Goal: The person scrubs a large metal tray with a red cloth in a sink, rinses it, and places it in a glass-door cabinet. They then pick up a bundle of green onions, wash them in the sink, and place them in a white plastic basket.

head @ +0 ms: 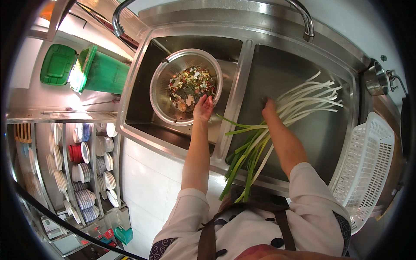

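Observation:
My left hand [203, 109] is turned palm up, fingers slightly curled and holding nothing, over the near rim of a metal colander [155, 94]. Wet food scraps [191, 86] fill the colander's bottom, and it rests in the left sink basin [138, 107]. In the right basin [312, 143], my right hand [268, 108] is beside a bunch of long scallions [276, 113]. Its fingers look dark and blurred, so what they touch is unclear. White scallion ends fan out to the right; green tops [242, 159] hang over the basin's front edge.
Two curved faucets, left [117, 27] and right [308, 29], reach over the sink. A white plastic basket [367, 169] stands to the right, near a metal pot [375, 78]. An open green bin [105, 71] and shelves of stacked plates [84, 172] are on the left.

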